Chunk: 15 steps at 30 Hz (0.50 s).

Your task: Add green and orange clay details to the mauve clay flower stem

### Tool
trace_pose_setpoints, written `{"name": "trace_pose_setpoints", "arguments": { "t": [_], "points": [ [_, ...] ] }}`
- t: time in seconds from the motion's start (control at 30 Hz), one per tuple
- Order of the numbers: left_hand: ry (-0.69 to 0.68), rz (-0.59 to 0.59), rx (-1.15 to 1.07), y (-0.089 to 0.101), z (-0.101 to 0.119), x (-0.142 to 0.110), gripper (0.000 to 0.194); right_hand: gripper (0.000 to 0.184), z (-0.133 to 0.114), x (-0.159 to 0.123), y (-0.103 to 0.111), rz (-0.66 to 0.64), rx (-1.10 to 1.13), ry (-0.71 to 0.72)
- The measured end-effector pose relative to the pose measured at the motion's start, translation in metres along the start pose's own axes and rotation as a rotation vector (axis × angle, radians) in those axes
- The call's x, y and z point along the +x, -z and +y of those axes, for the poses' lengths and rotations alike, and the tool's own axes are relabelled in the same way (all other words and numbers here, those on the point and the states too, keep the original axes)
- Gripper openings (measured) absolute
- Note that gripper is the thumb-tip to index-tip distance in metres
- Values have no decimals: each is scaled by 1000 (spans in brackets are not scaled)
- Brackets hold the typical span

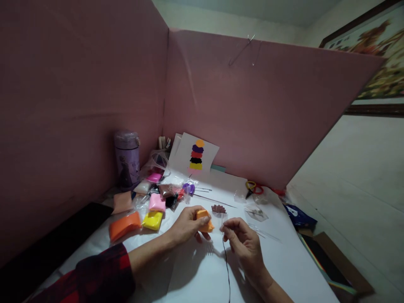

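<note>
My left hand [191, 223] is closed around a light orange packet of modelling clay [205, 221], held above the white tabletop. A clear plastic wrapper [219, 219] stretches from the packet towards my right hand [244, 244], whose thumb and forefinger pinch at its edge. A thin dark cord [227, 269] runs from below those fingertips to the bottom of the view; whether they grip it too, I cannot tell. Just beyond the wrapper is a brown ridged clay piece [219, 209]. Under my hands, a pale fork [211, 250] lies on the table.
Several clay packets, including an orange one [125, 226] and a yellow one [152, 220], lie at left. Behind them stands a purple bottle [127, 160]. A sheet with stacked colour shapes [206, 147] leans at the back. Scissors [254, 188] lie back right. Pink panels [252, 109] enclose the table.
</note>
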<state>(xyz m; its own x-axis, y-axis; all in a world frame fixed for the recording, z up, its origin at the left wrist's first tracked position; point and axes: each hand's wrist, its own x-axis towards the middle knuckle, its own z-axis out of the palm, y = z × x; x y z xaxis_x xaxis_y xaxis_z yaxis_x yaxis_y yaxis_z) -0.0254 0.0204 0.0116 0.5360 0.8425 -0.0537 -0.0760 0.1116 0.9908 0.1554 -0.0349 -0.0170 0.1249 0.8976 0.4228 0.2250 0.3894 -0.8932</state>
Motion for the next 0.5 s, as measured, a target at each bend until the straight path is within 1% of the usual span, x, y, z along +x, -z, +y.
{"name": "trace_pose_setpoints", "arguments": {
  "t": [0.07,0.17,0.27,0.4,0.5],
  "points": [
    [-8,-8,10,0,1,0,59,21,1,0,-1,-8,42,-9],
    [-5,-32,24,0,3,-1,61,24,4,1,-2,-43,112,-62],
    [-9,-10,50,-1,2,-1,58,24,6,1,-3,-44,157,-80],
    [-17,45,88,-1,3,0,48,24,-1,2,-3,-42,130,-119],
    [-21,48,110,0,5,-1,45,25,-8,2,-4,-85,140,-158]
  ]
}}
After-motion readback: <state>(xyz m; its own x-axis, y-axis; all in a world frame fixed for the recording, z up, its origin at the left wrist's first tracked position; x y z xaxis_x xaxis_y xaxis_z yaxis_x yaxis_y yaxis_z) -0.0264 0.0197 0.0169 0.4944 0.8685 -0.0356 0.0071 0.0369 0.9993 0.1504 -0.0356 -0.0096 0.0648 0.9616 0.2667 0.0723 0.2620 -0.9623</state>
